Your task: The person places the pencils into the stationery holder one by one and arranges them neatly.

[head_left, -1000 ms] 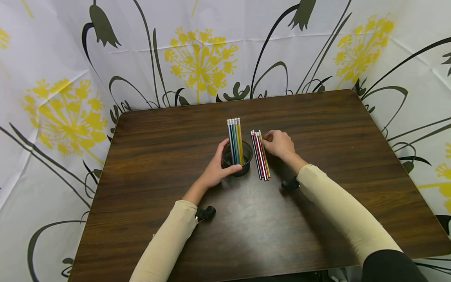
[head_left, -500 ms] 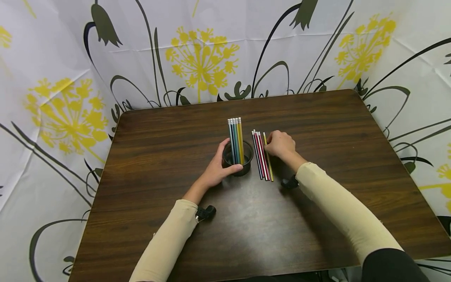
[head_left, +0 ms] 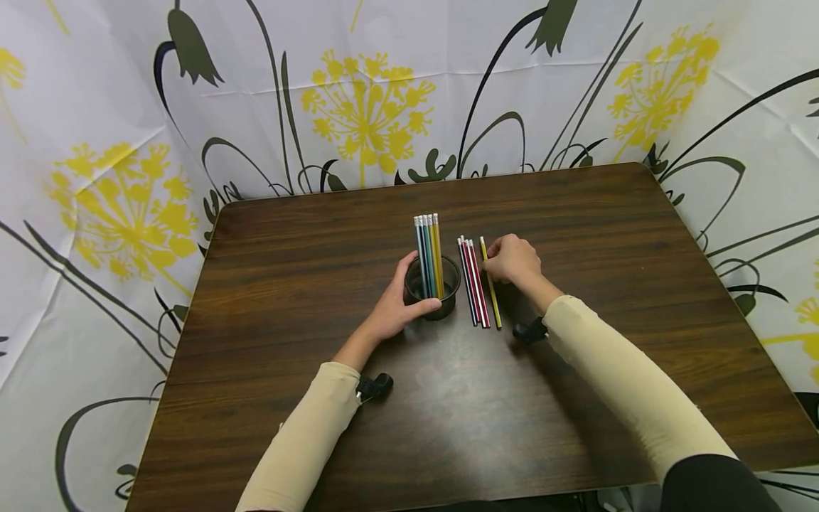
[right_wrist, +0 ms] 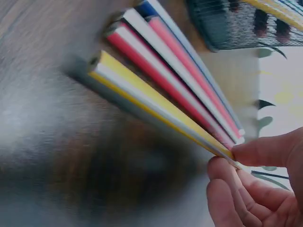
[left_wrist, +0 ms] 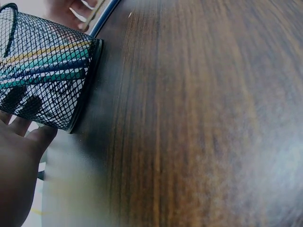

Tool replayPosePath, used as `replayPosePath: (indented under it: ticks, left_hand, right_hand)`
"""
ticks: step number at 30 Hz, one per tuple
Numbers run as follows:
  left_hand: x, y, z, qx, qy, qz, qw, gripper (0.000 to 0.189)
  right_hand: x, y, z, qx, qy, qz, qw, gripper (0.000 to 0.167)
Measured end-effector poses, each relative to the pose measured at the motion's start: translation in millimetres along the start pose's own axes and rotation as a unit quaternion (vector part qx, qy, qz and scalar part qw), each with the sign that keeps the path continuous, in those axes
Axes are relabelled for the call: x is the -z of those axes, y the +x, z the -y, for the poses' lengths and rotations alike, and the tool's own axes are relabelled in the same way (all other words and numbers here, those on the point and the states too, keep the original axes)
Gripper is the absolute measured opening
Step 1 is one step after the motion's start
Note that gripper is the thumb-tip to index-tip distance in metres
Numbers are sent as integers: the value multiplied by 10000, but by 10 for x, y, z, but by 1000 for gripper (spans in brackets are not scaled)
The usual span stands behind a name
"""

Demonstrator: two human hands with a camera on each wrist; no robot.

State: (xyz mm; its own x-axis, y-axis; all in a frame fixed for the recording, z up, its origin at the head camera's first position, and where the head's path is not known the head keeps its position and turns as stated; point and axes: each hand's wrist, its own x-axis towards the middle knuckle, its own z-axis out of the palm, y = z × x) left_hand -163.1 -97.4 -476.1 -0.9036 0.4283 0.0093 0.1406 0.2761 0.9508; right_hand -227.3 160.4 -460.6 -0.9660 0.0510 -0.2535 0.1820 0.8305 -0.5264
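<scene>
My left hand [head_left: 392,307] wraps round a black mesh pencil cup [head_left: 448,307] near the middle of the table. Several teal, blue and yellow pencils [head_left: 427,252] stand in the cup with their eraser ends up. My right hand [head_left: 514,260] pinches a yellow pencil [right_wrist: 156,104] near its eraser end between thumb and fingers. To the left of that pencil, several red, black and blue striped pencils [head_left: 472,284] lie side by side on the table. In the left wrist view the fingers press the mesh wall of the cup [left_wrist: 52,66] from below.
The brown wood-grain table [head_left: 288,270] reaches back to a white cloth [head_left: 409,107] printed with yellow flowers and dark stems. Small black cameras [head_left: 374,386] sit at both wrists.
My right hand has drawn the yellow pencil away to the right from the lying row, leaving a gap between them. The left hand and cup keep their place.
</scene>
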Motion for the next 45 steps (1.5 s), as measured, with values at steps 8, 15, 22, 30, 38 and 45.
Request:
replayPosePath:
  ticks: [8,15,22,30,38,45]
  left_hand:
    - [6,18,27,117,78,66,9999,91]
    - [-4,50,168,21,30,-28,10000,91]
    - [-8,38,156,-45,76,-94,9999,89]
    - [-30,62,175,-158,-167,-65,9997,88]
    - [-23,77,179,-208,-309,24,9993,89]
    - [-29,90,186,-245,-395,113,9989,92]
  right_hand:
    - [333,-178,227,463,1294,-700,9880,25]
    - [574,-413,507,1418,3045,-1417,9312,25]
    - [546,-588,671,2330,3088,-1705,9063,22]
    - [319,-678,676,3123,1991,-1512,9165,20]
    - [172,-698,640,3046,1538,-1315,9307,19]
    - [96,-678,595,2892,1345,-1247,9395,16]
